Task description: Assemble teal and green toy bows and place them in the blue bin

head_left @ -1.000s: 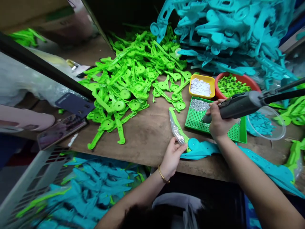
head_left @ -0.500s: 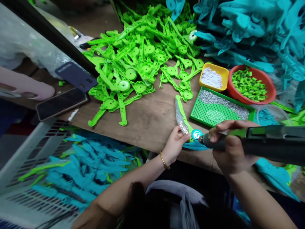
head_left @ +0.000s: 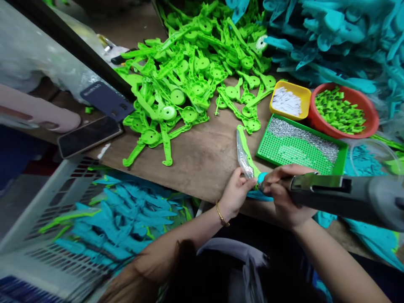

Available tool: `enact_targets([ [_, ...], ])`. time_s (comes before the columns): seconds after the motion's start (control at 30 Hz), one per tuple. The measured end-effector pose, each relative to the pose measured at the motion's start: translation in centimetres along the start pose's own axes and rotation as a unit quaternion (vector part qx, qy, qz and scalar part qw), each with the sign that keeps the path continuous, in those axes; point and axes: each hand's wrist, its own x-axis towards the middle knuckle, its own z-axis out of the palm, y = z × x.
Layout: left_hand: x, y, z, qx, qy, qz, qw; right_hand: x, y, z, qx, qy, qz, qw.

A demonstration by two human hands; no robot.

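Note:
My left hand (head_left: 234, 191), a gold bangle at its wrist, pinches a curved plastic piece (head_left: 245, 147) with a lime-green edge and a clear, shiny strip. The piece lies at the table's front edge, over a teal plastic part (head_left: 260, 195). My right hand (head_left: 288, 202) is wrapped round a dark electric screwdriver (head_left: 334, 194), held nearly level with its tip to the left. That tip is at the teal round end (head_left: 261, 178) of the piece, beside my left fingertips. Hand and tool hide most of this end, so contact cannot be made out.
Lime-green plastic parts (head_left: 189, 84) are heaped behind, teal parts (head_left: 334, 38) at back right. A green tray (head_left: 263, 147) of small metal pieces, a yellow tub (head_left: 305, 101) and a red bowl (head_left: 372, 122) stand right. A white crate (head_left: 28, 206) of parts sits front left, near a phone (head_left: 90, 136).
The screwdriver has shifted left and tilted, so its tip and my right fingers now cover most of the teal disc. My left hand keeps its hold. The whole view has swung slightly.

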Motion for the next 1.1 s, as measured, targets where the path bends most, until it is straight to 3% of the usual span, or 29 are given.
enact_targets([
  [0.1,0.0,-0.2,0.2,0.002,0.006,-0.002,1.000,-0.1,-0.2,0.3,0.001,-0.020,-0.033,0.999],
  [0.2,-0.2,0.4,0.1,0.027,0.013,0.006,1.000,1.0,-1.2,0.5,0.026,-0.009,0.001,1.000],
  [0.27,-0.5,1.5,-0.4,0.077,-0.013,-0.014,0.997,2.7,-1.9,0.1,0.043,0.070,0.007,0.997],
  [0.37,-1.0,3.4,-1.7,0.201,-0.076,-0.098,0.972,5.9,-1.7,-1.3,0.015,0.260,-0.056,0.964],
  [0.47,-1.3,4.3,-2.8,0.271,-0.106,-0.129,0.948,8.0,0.4,-2.7,-0.048,0.337,-0.069,0.938],
  [0.67,-1.0,3.6,-2.7,0.249,-0.090,-0.109,0.958,8.2,3.8,-3.0,-0.087,0.339,-0.052,0.935],
  [1.1,-0.7,3.8,-2.9,0.222,-0.105,-0.138,0.960,7.9,4.5,-2.8,-0.070,0.327,-0.052,0.941],
])
